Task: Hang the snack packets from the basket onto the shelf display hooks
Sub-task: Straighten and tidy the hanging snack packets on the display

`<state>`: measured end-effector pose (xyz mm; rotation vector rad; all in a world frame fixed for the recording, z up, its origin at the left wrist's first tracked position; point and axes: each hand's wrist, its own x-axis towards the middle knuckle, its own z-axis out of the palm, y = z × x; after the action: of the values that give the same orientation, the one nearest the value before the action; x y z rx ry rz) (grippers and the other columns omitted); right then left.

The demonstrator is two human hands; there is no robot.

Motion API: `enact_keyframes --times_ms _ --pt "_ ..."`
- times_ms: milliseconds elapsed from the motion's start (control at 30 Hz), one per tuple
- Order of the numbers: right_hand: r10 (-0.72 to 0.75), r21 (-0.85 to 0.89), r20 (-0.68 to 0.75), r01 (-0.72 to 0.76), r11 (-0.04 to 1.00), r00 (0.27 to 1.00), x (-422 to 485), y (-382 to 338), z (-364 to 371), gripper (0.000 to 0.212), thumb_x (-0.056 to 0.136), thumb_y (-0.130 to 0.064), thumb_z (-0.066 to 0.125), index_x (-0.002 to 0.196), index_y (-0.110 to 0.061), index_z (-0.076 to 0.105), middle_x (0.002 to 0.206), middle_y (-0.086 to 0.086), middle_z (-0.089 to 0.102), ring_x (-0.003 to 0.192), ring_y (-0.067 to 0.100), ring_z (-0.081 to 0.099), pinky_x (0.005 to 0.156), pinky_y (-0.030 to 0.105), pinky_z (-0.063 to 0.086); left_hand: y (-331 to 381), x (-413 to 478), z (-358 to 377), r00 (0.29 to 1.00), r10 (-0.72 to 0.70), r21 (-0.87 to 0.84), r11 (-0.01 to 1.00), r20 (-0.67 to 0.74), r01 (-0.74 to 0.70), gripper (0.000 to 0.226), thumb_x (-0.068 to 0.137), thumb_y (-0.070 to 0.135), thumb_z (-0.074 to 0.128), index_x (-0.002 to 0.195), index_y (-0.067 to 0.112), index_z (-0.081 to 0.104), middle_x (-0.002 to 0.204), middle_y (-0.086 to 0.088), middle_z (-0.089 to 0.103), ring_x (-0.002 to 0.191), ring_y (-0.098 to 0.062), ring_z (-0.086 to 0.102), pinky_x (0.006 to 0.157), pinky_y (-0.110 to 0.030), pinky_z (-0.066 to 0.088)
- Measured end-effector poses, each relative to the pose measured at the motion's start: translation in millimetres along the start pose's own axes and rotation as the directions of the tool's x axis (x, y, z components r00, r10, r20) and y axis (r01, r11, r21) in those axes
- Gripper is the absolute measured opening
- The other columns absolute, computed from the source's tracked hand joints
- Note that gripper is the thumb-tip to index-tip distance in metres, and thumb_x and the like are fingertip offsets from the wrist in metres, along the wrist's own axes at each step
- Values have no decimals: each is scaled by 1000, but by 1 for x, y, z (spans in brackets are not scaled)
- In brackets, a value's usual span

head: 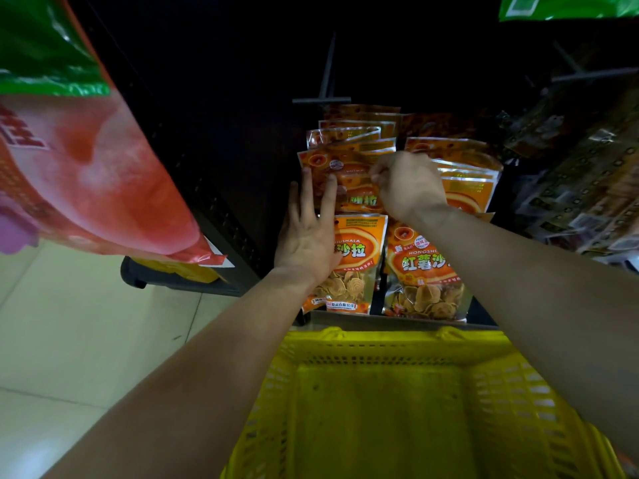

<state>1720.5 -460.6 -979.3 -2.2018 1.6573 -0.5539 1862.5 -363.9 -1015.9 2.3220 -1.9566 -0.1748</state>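
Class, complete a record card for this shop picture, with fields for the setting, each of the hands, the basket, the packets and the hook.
Setting: dark shop shelf with snack displays
Left hand: open, fingers straight, flat against the left column of packets
Right hand: fingers curled, pinching the top of the upper orange packet
Basket: yellow, below both hands; no packets show in it
Lower packets: two orange ones, side by side above the basket
Hook: dark prong above the packets

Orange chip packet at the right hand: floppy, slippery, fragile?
Likely floppy: the orange chip packet is thin film that the right hand pinches. Its glossy face probably slips. Thin chips, visible in the lower packet, would likely crush.
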Motion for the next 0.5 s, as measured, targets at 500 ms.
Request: enact_keyframes --times_ms 500 --pt "-180 -200 -11 174 964 984 14 -6 -18 50 91 -22 58 140 -23 49 140 10 49 128 33 45 95 47 50 -2 6 3 999 26 -23 999 34 -25 120 72 38 85 153 32 -3 162 -3 4 150 -33 -13 120 -54 15"
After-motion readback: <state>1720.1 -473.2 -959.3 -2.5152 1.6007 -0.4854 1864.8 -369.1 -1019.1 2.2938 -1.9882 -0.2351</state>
